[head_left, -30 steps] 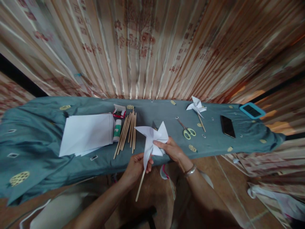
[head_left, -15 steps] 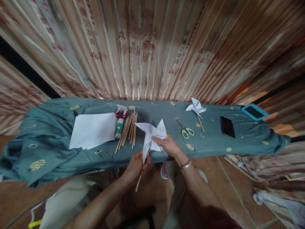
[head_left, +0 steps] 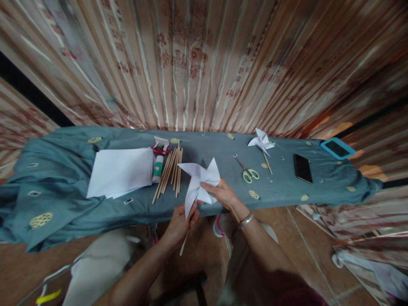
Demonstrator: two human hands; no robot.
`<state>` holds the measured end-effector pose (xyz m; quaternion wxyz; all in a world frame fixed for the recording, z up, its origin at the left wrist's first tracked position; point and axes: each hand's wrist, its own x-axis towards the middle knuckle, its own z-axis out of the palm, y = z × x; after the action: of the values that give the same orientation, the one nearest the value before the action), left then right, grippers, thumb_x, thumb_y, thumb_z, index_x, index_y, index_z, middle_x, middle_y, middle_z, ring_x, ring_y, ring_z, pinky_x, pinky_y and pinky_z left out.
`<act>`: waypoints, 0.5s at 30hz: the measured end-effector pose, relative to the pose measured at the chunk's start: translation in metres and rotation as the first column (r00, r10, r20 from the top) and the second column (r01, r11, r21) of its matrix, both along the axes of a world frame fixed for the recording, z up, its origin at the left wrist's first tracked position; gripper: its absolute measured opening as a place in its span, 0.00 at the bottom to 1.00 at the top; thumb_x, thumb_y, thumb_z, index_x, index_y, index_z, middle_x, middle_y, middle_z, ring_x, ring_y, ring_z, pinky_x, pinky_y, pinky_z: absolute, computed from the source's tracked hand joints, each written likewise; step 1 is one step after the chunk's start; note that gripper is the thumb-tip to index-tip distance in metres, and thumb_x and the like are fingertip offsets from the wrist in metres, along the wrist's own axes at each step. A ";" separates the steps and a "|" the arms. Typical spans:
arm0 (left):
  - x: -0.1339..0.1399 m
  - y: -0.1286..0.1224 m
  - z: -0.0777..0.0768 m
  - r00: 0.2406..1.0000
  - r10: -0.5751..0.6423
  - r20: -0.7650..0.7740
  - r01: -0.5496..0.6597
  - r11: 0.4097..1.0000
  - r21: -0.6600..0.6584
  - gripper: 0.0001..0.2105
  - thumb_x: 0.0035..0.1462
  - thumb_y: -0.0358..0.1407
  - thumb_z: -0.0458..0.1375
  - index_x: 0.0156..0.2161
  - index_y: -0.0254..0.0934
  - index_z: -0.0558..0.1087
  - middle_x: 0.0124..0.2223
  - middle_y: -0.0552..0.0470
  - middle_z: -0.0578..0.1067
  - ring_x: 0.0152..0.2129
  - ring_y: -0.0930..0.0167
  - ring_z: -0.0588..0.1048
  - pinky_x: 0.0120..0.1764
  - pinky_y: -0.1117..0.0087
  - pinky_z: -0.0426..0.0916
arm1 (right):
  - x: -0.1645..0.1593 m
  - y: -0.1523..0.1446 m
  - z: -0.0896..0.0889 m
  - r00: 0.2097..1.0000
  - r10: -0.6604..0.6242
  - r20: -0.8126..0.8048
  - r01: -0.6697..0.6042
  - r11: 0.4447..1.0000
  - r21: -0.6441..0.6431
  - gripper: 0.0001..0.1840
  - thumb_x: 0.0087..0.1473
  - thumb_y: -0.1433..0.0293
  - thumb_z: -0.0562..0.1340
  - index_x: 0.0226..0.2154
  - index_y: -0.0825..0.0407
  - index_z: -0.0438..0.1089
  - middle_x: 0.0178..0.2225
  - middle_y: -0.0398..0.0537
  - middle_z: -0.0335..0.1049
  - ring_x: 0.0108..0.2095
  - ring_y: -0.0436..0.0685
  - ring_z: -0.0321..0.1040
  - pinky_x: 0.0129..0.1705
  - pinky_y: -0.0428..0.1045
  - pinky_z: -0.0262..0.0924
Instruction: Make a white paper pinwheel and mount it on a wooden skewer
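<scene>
Over the table's near edge I hold a white paper pinwheel. My left hand is closed around its wooden stick, just under the paper; the stick's lower end pokes out below the fist. My right hand, with a silver bangle at the wrist, grips the pinwheel from the right, its thumb pressed on the centre of the paper. The fingers behind the paper are hidden. A bundle of wooden sticks lies just left of the pinwheel.
On the teal cloth are a stack of white paper, a glue stick, a red box of pins, scissors, another pinwheel, a black phone and a blue-framed tablet. A curtain hangs behind.
Both hands keep hold of the pinwheel, which has barely moved. The whole view has shifted slightly, with the table things appearing a little further left and higher.
</scene>
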<state>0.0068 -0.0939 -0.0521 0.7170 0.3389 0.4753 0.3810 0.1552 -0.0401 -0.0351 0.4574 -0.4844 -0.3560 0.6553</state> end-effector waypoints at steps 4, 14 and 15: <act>-0.006 0.000 -0.001 0.999 -0.019 0.037 0.021 0.999 -0.039 0.27 0.40 0.58 0.65 0.31 0.33 0.71 0.16 0.63 0.59 0.11 0.81 0.52 0.17 0.74 0.42 | -0.001 -0.002 -0.003 1.000 -0.003 0.022 0.003 1.000 -0.002 0.25 0.28 0.56 0.76 0.26 0.55 0.74 0.22 0.41 0.72 0.22 0.48 0.63 0.26 0.45 0.57; -0.013 0.004 0.008 0.985 -0.109 0.132 0.120 0.990 -0.078 0.24 0.41 0.55 0.66 0.29 0.34 0.70 0.14 0.63 0.58 0.10 0.82 0.50 0.17 0.75 0.42 | -0.002 -0.005 -0.004 1.000 -0.023 0.005 0.023 0.999 0.030 0.23 0.31 0.57 0.76 0.29 0.54 0.76 0.26 0.44 0.75 0.25 0.50 0.66 0.30 0.47 0.61; -0.012 0.003 0.006 0.989 -0.094 0.113 0.102 0.993 -0.065 0.24 0.41 0.55 0.65 0.29 0.34 0.70 0.14 0.63 0.58 0.10 0.82 0.50 0.17 0.75 0.42 | -0.002 -0.005 -0.004 1.000 -0.029 0.003 0.029 0.999 0.028 0.23 0.31 0.57 0.76 0.29 0.54 0.76 0.26 0.43 0.75 0.25 0.50 0.66 0.30 0.47 0.61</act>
<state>-0.0054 -0.0906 -0.0458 0.7712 0.3151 0.4313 0.3463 0.1533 -0.0447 -0.0394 0.4732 -0.4841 -0.3587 0.6427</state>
